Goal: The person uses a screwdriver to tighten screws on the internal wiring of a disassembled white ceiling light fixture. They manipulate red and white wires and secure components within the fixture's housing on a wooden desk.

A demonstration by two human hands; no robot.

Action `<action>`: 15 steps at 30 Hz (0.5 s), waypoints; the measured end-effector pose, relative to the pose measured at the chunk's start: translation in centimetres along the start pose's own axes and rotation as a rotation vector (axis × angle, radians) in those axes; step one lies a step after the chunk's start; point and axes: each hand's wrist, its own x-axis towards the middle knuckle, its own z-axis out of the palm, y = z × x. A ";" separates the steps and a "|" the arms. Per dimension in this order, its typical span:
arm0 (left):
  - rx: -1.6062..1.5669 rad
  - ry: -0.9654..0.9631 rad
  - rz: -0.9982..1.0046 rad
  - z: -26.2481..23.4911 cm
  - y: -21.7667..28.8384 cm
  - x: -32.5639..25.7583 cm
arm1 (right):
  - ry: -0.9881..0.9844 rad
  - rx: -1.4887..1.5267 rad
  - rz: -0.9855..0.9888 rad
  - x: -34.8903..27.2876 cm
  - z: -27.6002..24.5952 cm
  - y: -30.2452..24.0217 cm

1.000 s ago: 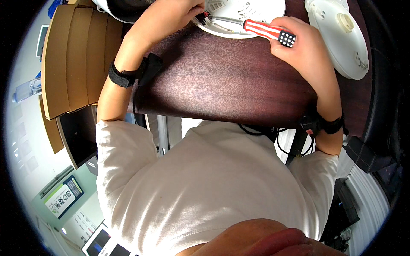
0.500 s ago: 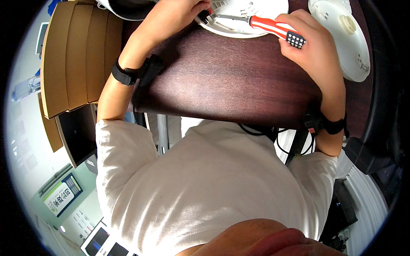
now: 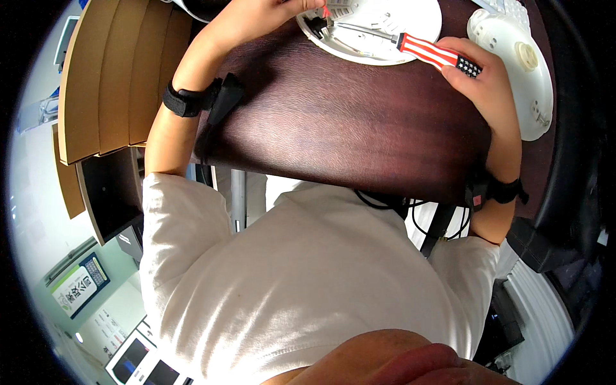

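Observation:
In my right hand [image 3: 484, 74] is a screwdriver [image 3: 427, 52] with a red and white striped handle and a starred dark end; my fingers close around the handle's rear. Its metal shaft points left across a round white plastic housing [image 3: 420, 46] with slots and small fittings. The shaft's tip rests near a small dark part [image 3: 315, 27] at the housing's left edge. My left hand [image 3: 273, 13] reaches to that same edge, its fingertips pinched at a small red piece [image 3: 326, 11]. The upper picture edge cuts off part of this hand.
A round white cover [image 3: 536, 96] with a cream knob [image 3: 527, 56] lies at the right of the dark wooden table [image 3: 308, 122]. Behind it shows part of a white keyboard [image 3: 510, 9]. Brown cardboard [image 3: 96, 83] stands left of the table. Black straps [image 3: 186, 102] circle both my forearms.
The view has shifted slightly. My right hand and the screwdriver sit a little farther right and lower. More of the red piece by my left fingertips shows now.

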 end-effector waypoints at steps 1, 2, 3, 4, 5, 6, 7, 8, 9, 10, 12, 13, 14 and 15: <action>-0.006 0.007 0.003 0.0 -0.1 -0.1 | -0.022 0.038 0.055 0.0 -0.1 -0.1; -0.012 0.014 0.007 -0.1 -0.1 -0.2 | -0.044 0.075 0.110 0.0 -0.3 -0.3; -0.023 0.023 0.003 0.0 -0.1 -0.3 | -0.066 0.112 0.165 -0.1 -0.4 -0.6; -0.034 0.032 0.000 0.1 -0.1 -0.3 | -0.083 0.170 0.251 -0.1 -0.5 -0.8; -0.044 0.040 -0.002 0.1 -0.1 -0.4 | -0.100 0.228 0.338 -0.1 -0.7 -1.0; -0.043 0.046 0.004 0.1 -0.1 -0.4 | -0.116 0.286 0.425 -0.1 -0.8 -1.1; -0.040 0.050 0.009 0.1 -0.2 -0.5 | -0.103 0.298 0.422 -0.1 -0.8 -1.1; -0.038 0.054 0.014 0.0 -0.2 -0.5 | -0.090 0.310 0.418 -0.2 -0.6 -0.8; -0.032 0.056 0.024 0.0 -0.2 -0.6 | -0.077 0.322 0.414 -0.3 -0.6 -0.7; -0.027 0.057 0.035 -0.1 -0.3 -0.6 | -0.077 0.325 0.418 -0.3 -0.6 -0.7; -0.016 0.068 0.050 0.0 -0.3 -0.7 | -0.077 0.331 0.427 -0.4 -0.6 -0.8; -0.009 0.077 0.056 0.0 -0.4 -0.7 | -0.074 0.326 0.425 -0.4 -0.6 -0.9; -0.003 0.086 0.062 0.1 -0.4 -0.7 | -0.070 0.320 0.423 -0.4 -0.6 -0.9; -0.001 0.099 0.054 0.2 -0.4 -0.8 | -0.067 0.315 0.422 -0.4 -0.6 -0.9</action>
